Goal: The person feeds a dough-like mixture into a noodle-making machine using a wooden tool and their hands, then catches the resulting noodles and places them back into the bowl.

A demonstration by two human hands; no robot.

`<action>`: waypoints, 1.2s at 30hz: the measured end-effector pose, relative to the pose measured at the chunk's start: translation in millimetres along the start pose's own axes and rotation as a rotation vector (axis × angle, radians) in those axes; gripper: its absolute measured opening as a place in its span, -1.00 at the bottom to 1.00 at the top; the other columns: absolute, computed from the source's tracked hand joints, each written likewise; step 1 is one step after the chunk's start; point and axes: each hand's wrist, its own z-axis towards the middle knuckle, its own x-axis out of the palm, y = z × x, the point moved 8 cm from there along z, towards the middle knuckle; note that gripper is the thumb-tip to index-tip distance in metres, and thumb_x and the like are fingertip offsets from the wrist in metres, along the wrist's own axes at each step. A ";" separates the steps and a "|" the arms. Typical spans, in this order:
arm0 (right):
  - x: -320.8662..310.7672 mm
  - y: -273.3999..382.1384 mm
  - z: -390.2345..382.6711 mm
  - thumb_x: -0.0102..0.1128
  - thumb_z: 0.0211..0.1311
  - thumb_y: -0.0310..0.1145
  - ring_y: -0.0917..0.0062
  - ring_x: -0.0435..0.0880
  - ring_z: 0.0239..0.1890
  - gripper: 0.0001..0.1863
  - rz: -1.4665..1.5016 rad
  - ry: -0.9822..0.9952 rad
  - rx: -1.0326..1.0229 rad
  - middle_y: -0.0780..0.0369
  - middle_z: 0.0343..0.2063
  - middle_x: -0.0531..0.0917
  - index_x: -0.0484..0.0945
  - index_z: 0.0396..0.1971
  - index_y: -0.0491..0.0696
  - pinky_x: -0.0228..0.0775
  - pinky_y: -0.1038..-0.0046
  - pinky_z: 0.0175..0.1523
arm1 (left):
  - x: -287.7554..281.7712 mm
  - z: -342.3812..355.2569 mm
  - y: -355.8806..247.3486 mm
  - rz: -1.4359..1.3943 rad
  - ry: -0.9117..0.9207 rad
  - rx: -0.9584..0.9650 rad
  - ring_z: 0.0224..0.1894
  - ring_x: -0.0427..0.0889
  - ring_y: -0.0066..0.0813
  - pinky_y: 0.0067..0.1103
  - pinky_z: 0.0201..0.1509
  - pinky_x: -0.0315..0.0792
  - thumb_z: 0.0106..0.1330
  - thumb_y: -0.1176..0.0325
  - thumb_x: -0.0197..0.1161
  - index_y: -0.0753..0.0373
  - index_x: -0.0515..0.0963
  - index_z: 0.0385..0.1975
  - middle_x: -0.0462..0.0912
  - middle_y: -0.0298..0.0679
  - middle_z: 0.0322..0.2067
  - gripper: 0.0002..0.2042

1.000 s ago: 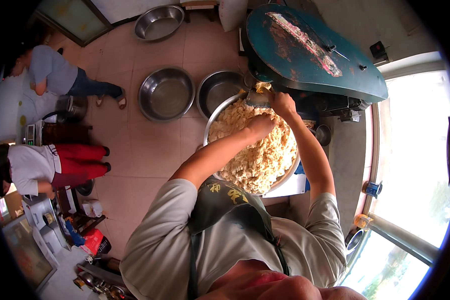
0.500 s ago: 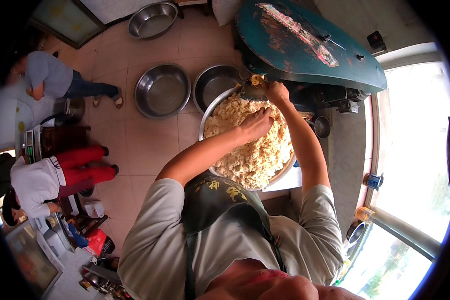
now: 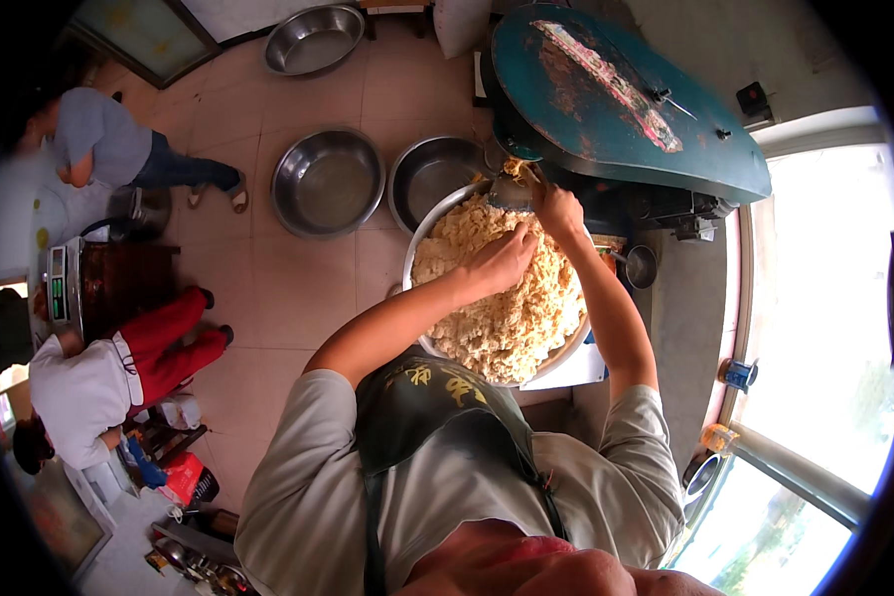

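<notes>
A large metal basin (image 3: 416, 230) stands in front of me, heaped with pale yellow, crumbly dough-like mass (image 3: 502, 323). Above the heap my left hand (image 3: 507, 260) is closed, its fingers curled together; what is in them, if anything, is hidden. My right hand (image 3: 559, 211) grips the side of a dark grey metal piece, perhaps a scoop or chute (image 3: 510, 194), at the basin's far edge. Orange-yellow bits (image 3: 516, 169) show at that piece's far end, right under the green machine (image 3: 606, 109). Its exact kind cannot be made out.
Two metal basins (image 3: 328, 183) (image 3: 429, 179) stand on the tiled floor beyond mine, and another basin (image 3: 314, 42) lies farther off. A small pan (image 3: 641, 266) is at the right. At the left are two people (image 3: 104, 134) (image 3: 79, 392) and a scale (image 3: 58, 283).
The view has shifted a little. My left hand has turned slightly, and the dark grey piece shows at a different tilt. The person in red trousers has shifted posture.
</notes>
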 end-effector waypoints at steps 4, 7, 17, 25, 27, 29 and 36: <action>35.9 -31.1 35.7 -0.20 0.39 0.19 -0.06 0.66 -0.12 -0.39 -0.099 0.066 0.160 -0.14 -0.23 0.68 0.36 0.31 0.20 0.51 0.02 0.03 | -8.0 6.8 -26.3 0.066 0.121 0.030 -0.17 0.61 0.05 -0.27 -0.09 0.53 0.30 0.57 0.04 0.47 0.49 -0.14 0.54 0.13 -0.19 -0.81; 40.7 -29.2 34.3 -0.19 0.38 0.21 -0.07 0.66 -0.10 -0.39 -0.076 0.090 0.191 -0.13 -0.23 0.68 0.46 0.21 0.14 0.49 0.03 0.04 | -4.4 -2.8 -16.1 0.020 -0.018 0.119 -0.23 0.60 0.02 -0.25 -0.13 0.50 0.26 0.56 0.06 0.43 0.52 -0.30 0.54 0.06 -0.27 -0.88; 23.0 -21.8 42.6 -0.11 0.37 0.18 -0.07 0.67 -0.17 -0.43 -0.068 -0.031 0.188 -0.15 -0.31 0.68 0.68 -0.15 -0.01 0.53 0.01 -0.04 | -14.1 -6.0 -6.1 -0.102 -0.106 0.079 -0.26 0.57 0.04 -0.24 -0.13 0.48 0.30 0.46 0.08 0.37 0.49 -0.45 0.52 0.05 -0.35 -0.87; 37.4 -14.2 41.1 -0.01 0.32 0.14 -0.06 0.67 -0.14 -0.44 -0.037 -0.024 0.225 -0.13 -0.29 0.69 0.70 -0.28 -0.09 0.53 0.05 0.00 | -27.3 -11.4 -11.6 -0.154 -0.016 0.078 -0.14 0.57 0.03 -0.25 -0.04 0.49 0.24 0.52 0.13 0.37 0.42 -0.25 0.48 0.08 -0.15 -0.87; 33.1 6.3 20.7 0.00 0.32 0.13 -0.06 0.67 -0.15 -0.45 0.030 -0.098 0.157 -0.13 -0.29 0.69 0.69 -0.23 -0.09 0.53 0.06 -0.01 | -34.6 -23.0 -7.8 -0.156 -0.002 0.074 -0.12 0.58 0.07 -0.24 -0.04 0.52 0.27 0.53 0.12 0.41 0.40 -0.18 0.46 0.14 -0.11 -0.83; 36.0 0.7 6.7 -0.01 0.33 0.15 -0.06 0.68 -0.19 -0.44 0.010 -0.135 0.072 -0.12 -0.32 0.69 0.65 -0.12 -0.06 0.54 0.05 -0.05 | -25.9 -25.1 -3.5 -0.097 0.017 0.076 -0.12 0.59 0.11 -0.22 -0.06 0.53 0.27 0.52 0.12 0.42 0.39 -0.16 0.45 0.17 -0.08 -0.81; 44.9 -24.1 20.9 -0.12 0.36 0.24 -0.01 0.70 -0.21 -0.39 0.043 -0.031 0.237 -0.06 -0.33 0.71 0.58 0.05 0.05 0.54 0.06 -0.08 | -17.9 -31.1 -0.1 -0.090 0.087 0.057 -0.10 0.54 0.22 -0.18 -0.01 0.46 0.33 0.54 -0.04 0.41 0.39 -0.07 0.41 0.21 -0.07 -0.78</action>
